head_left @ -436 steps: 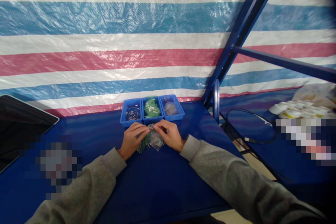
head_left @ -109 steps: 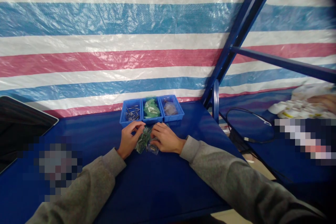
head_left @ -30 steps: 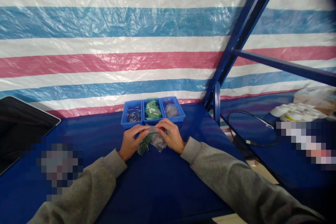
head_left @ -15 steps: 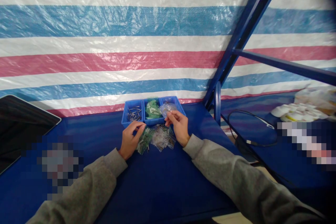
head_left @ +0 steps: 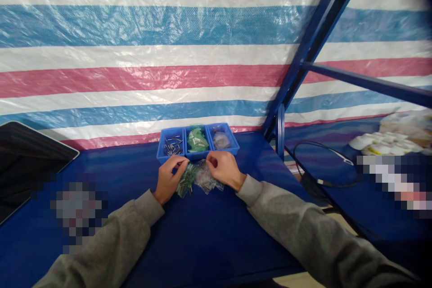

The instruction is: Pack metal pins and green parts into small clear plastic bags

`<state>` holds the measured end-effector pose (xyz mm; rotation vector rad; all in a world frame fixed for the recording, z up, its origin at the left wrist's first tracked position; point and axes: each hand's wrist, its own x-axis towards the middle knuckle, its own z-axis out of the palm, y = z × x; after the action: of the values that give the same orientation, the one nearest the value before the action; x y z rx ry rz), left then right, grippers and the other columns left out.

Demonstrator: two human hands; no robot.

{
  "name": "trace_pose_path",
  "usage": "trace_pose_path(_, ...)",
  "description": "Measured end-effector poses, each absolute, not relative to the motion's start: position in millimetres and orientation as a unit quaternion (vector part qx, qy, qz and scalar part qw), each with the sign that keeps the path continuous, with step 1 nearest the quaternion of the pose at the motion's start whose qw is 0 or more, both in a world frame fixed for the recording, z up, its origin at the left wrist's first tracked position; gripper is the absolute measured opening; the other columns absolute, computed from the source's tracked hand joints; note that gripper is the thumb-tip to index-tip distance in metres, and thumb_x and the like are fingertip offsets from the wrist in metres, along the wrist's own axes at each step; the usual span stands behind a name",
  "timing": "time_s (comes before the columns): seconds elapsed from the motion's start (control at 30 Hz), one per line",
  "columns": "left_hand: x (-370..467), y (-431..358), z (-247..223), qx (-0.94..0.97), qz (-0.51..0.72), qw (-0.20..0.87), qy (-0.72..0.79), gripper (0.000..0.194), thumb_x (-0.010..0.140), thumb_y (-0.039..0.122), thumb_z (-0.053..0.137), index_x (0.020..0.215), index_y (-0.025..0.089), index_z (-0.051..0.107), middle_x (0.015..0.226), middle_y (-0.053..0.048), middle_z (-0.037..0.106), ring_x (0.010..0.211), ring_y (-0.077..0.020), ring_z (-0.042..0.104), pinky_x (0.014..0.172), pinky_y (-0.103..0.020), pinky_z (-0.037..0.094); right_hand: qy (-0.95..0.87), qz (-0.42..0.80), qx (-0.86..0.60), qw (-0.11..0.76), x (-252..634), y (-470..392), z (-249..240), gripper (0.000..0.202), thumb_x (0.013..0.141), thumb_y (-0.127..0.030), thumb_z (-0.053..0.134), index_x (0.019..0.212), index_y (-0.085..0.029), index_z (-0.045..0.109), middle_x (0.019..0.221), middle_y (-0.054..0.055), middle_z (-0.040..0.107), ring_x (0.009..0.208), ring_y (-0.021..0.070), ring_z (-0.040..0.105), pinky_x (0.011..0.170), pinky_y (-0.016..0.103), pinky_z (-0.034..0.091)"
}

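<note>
Three joined blue bins (head_left: 197, 156) stand on the blue table. The left one holds loose metal pins (head_left: 173, 146), the middle one green bags (head_left: 197, 139), the right one clear bags (head_left: 221, 140). In front of them lie green-tinted bags of pins (head_left: 186, 180) and clear bags of pins (head_left: 204, 177). My left hand (head_left: 168, 178) is at the left edge of the green-tinted bags, thumb and forefinger pinched; what they hold is too small to name. My right hand (head_left: 224, 167) is closed over the clear bags' right side, its fingertips partly hidden.
A dark screen (head_left: 30, 166) is at the left, with a blurred patch (head_left: 78, 209) near it. On the right are a blue metal frame (head_left: 300, 69), a black cable (head_left: 332, 185), white rolls (head_left: 388, 144) and a plastic bag (head_left: 408, 126) on another surface.
My right hand has moved down and left from the right bin to the clear bags in front. The right bin's contents now show. My left hand has barely moved.
</note>
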<state>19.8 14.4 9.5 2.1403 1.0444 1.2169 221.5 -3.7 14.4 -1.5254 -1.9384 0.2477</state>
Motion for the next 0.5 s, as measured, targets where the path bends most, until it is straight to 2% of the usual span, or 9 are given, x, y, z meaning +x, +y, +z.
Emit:
trace_pose_path(0.1,19.8,14.3,10.2,0.782,0.44,0.23,0.376,0.014,0.085,0.026,0.051,0.087,0.017,0.062,0.086,-0.005,0.062,0.078,-0.0144,0.057,0.07,-0.025,0.047,-0.768,0.042,-0.616,0.173,221.0,-6.7,24.1,0.016,0.076,-0.028,0.051,0.079,-0.018,0.063,0.074,0.006,0.065,0.071,0.0204,0.061,0.063,0.027,0.04)
trace_pose_path(0.2,19.8,14.3,11.1,0.787,0.437,0.226,0.373,0.015,0.085,0.027,0.051,0.087,0.017,0.062,0.086,-0.005,0.062,0.079,-0.0144,0.057,0.069,-0.025,0.047,-0.78,0.013,-0.619,0.095,220.1,-9.9,30.2,0.021,0.074,-0.03,0.053,0.086,-0.017,0.063,0.079,0.01,0.066,0.073,0.0242,0.063,0.062,0.029,0.04)
trace_pose_path(0.37,19.9,14.4,11.4,0.787,0.437,0.225,0.372,0.017,0.085,0.028,0.05,0.087,0.017,0.063,0.087,-0.005,0.062,0.079,-0.0147,0.057,0.069,-0.026,0.048,-0.787,0.019,-0.613,0.072,216.9,-11.7,26.7,0.019,0.072,-0.027,0.056,0.085,-0.015,0.063,0.079,0.014,0.067,0.07,0.026,0.064,0.059,0.03,0.041)
trace_pose_path(0.5,20.3,14.4,11.0,0.789,0.443,0.223,0.364,0.018,0.085,0.029,0.05,0.086,0.017,0.063,0.086,-0.005,0.062,0.078,-0.0149,0.057,0.068,-0.026,0.048,-0.78,0.028,-0.613,0.12,216.4,-8.9,22.9,0.011,0.072,-0.021,0.057,0.079,-0.015,0.062,0.076,0.013,0.066,0.069,0.0241,0.063,0.058,0.028,0.04)
